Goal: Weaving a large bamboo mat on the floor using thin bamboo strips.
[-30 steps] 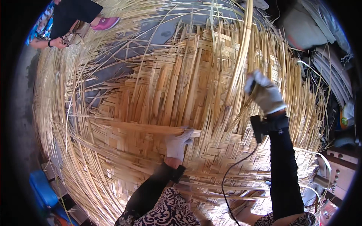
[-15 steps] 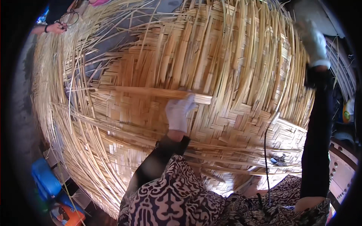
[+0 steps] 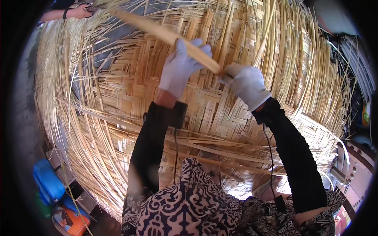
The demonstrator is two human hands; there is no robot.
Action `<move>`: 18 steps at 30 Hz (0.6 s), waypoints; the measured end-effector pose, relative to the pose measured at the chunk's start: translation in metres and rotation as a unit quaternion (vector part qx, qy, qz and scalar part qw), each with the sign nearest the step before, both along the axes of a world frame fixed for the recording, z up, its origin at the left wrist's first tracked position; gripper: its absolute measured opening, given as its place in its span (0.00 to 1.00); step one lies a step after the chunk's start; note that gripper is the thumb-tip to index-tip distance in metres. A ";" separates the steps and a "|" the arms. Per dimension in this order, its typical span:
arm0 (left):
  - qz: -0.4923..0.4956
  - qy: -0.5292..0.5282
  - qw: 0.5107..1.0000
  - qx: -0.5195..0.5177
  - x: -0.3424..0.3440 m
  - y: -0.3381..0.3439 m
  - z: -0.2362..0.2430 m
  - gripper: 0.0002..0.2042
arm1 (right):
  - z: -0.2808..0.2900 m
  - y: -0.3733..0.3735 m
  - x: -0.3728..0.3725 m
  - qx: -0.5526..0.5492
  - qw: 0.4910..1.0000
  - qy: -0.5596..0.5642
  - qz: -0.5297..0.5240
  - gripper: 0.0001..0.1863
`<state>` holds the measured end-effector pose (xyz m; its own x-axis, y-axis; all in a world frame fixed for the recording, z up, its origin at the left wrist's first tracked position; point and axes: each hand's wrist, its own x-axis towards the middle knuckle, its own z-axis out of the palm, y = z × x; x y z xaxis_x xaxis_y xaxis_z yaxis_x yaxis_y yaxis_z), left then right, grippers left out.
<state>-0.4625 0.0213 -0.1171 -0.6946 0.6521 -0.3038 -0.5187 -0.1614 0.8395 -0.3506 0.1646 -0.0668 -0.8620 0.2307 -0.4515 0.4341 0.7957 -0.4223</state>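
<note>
A long bundle of flat bamboo strips, blurred by motion, slants above a large woven bamboo mat. My left hand, in a white glove, has the strips between its thumb and fingers partway along. At their near right end, my gloved right hand is closed round the tip. The far end of the strips reaches toward the upper left, near another person's hand. That hand holds a dark-handled tool, perhaps scissors.
Long loose strip ends fringe the mat at the left and right. At lower left lie a blue plastic object and an orange package. A metal part with holes stands at the right, beneath grey ribbed material. Thin cables hang from both my sleeves.
My right hand has come in from the far right and taken the strips' end. The strips have risen and turned from nearly level to slanting. The other person's hand has shifted up and right.
</note>
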 end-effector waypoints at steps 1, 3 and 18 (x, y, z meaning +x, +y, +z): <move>-0.050 0.017 0.997 -0.053 -0.003 0.009 -0.002 0.22 | -0.001 0.001 0.005 -0.008 0.995 0.082 -0.056 0.12; -0.153 0.049 0.975 -0.151 -0.007 0.031 -0.006 0.25 | -0.011 0.003 0.015 0.011 0.984 0.147 -0.100 0.10; -0.324 0.354 0.824 -0.301 -0.016 0.056 -0.011 0.23 | -0.031 -0.006 0.029 -0.166 0.884 0.203 -0.387 0.13</move>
